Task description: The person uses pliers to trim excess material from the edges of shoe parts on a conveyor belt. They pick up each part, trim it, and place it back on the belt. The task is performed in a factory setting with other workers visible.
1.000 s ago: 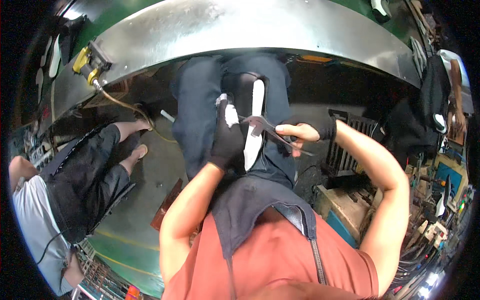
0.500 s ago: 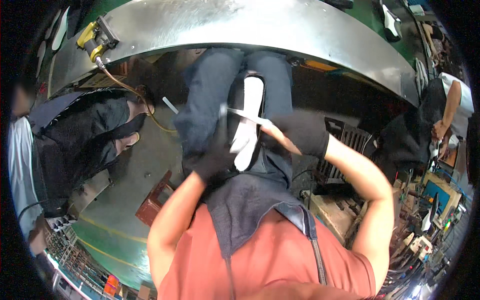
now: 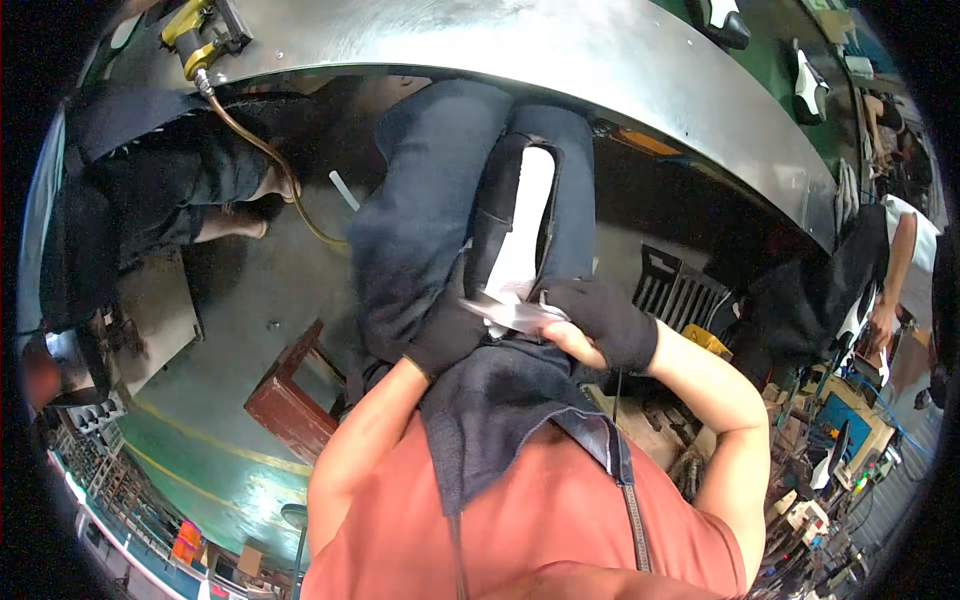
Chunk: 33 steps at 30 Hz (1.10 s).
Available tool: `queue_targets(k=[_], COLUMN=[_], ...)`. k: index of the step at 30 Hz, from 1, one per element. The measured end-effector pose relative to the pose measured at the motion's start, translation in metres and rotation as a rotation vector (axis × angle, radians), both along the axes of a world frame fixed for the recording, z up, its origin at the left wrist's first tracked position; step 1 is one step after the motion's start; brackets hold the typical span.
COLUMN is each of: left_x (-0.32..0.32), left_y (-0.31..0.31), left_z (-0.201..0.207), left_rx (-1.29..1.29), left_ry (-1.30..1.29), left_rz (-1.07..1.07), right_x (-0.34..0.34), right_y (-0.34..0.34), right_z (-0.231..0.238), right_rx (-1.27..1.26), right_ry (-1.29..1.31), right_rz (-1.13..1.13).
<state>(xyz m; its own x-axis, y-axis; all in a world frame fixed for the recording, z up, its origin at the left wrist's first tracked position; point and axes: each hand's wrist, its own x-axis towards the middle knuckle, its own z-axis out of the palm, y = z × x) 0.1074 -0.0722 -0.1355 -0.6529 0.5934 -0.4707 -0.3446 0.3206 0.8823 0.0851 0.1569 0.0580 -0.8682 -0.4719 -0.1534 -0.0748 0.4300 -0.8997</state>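
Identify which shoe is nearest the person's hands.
The black shoe with its white face up, between the person's legs; the shoes at upper right lie beyond the metal bench.

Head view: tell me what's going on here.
A seated person has a black shoe in their lap, a white sole-shaped surface facing up. Their right hand, in a black glove that leaves the thumb bare, holds a blurred metallic tool over the shoe's near end. The gloved left hand is close by; its grip is unclear. In front is a metal bench, with a yellow-and-black tool at its left.
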Motion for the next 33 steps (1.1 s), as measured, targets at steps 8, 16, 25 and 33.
queue_targets(k=[8, 16, 25, 33], left_x=[-0.035, -0.165, -0.096, -0.041], left_y=[-0.003, 0.002, 0.025, 0.037], left_z=[0.095, 0.23, 0.058, 0.065], left_rx=[-0.079, 0.165, -0.028, -0.02], left_ry=[0.251, 0.485, 0.171, 0.507], left_rz=[-0.04, 0.043, -0.075, -0.028], right_x=[0.052, 0.106, 0.1, 0.016], right_y=[0.006, 0.029, 0.026, 0.018], right_z=[-0.047, 0.008, -0.003, -0.007], right_rx=[0.323, 0.156, -0.148, 0.771], right_ry=[-0.034, -0.356, -0.453, -0.049], right_rz=[-0.022, -0.454, -0.698, -0.085])
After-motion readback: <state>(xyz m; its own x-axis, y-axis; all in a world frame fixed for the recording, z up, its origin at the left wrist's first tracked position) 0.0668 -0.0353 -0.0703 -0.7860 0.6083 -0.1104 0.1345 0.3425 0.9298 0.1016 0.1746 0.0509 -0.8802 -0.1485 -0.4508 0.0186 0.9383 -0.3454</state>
